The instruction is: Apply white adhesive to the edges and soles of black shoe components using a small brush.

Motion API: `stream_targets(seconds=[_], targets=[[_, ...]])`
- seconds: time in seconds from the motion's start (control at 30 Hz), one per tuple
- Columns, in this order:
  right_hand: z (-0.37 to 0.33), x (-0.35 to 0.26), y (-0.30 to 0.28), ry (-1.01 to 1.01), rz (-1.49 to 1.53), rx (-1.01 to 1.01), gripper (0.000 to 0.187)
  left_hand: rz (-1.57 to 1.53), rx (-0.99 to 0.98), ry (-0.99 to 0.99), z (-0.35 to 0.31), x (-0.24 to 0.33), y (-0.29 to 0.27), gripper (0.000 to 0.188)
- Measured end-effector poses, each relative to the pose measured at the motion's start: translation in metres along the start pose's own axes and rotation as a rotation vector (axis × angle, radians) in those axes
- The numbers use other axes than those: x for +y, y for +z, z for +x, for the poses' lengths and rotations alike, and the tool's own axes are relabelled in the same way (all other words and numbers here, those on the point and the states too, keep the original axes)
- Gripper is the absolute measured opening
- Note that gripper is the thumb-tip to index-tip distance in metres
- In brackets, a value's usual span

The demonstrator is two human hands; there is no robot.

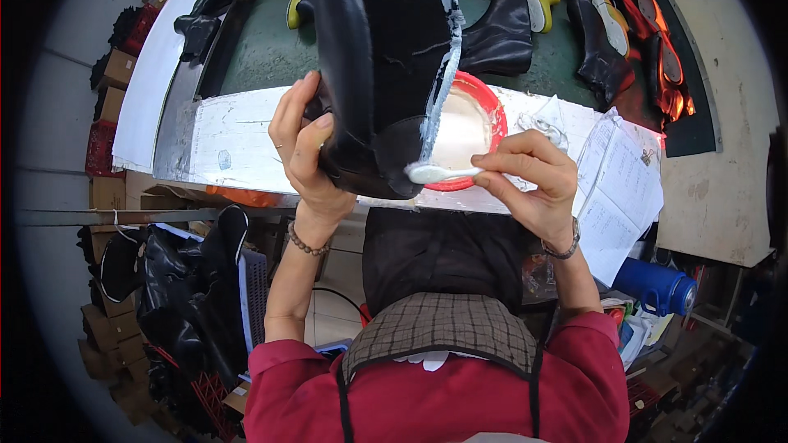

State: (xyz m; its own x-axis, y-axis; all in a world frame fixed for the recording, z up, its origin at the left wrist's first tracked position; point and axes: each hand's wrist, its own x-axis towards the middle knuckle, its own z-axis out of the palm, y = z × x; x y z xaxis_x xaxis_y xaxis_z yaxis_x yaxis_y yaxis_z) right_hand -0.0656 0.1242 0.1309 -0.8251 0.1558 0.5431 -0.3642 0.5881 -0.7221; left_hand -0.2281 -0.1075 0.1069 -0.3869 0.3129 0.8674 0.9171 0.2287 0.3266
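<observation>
My left hand [305, 148] is closed round the lower end of a black boot [341, 41], holding it raised and turned on its side above the white bench board. A wet-looking whitish coating runs along the boot's right edge. Between thumb and fingers my right hand [538, 176] pinches a slim white brush [443, 173], which looks like a toothbrush. Its head touches or nearly touches the coated edge at the boot's lower end. Just behind the brush stands a red-rimmed tub [495, 107] of milky white liquid, partly hidden by the boot and my right hand.
Several black boots [501, 37] lie on the green surface [267, 53] beyond the board, some with yellow-green parts. Orange light falls on soles [669, 57] at far right. Written sheets [616, 189] hang over the board's right end, above a blue flask [657, 285]. Black boots [185, 287] fill the lower left.
</observation>
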Motion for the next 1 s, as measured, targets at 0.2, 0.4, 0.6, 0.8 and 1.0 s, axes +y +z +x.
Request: stream_targets(seconds=[0.2, 0.4, 0.6, 0.8, 1.0], targets=[[-0.002, -0.007, 0.0, 0.147, 0.176, -0.104, 0.014, 0.106, -0.045, 0.122, 0.004, -0.006, 0.011, 0.058], [0.005, 0.051, -0.006, 0.358, -0.312, -0.061, 0.009, -0.122, -0.251, -0.346, -0.002, -0.011, -0.042, 0.064], [0.018, 0.082, 0.008, 0.061, -0.759, -0.247, 0.008, -0.498, -0.357, -0.861, -0.054, -0.057, -0.102, 0.071], [0.037, 0.062, -0.016, -0.006, 0.016, -0.014, 0.021, -0.854, -0.242, -1.325, -0.083, -0.072, -0.12, 0.078], [0.036, 0.06, -0.01, -0.044, 0.042, -0.013, 0.019, -1.087, -0.145, -1.444, -0.082, -0.075, -0.118, 0.074]])
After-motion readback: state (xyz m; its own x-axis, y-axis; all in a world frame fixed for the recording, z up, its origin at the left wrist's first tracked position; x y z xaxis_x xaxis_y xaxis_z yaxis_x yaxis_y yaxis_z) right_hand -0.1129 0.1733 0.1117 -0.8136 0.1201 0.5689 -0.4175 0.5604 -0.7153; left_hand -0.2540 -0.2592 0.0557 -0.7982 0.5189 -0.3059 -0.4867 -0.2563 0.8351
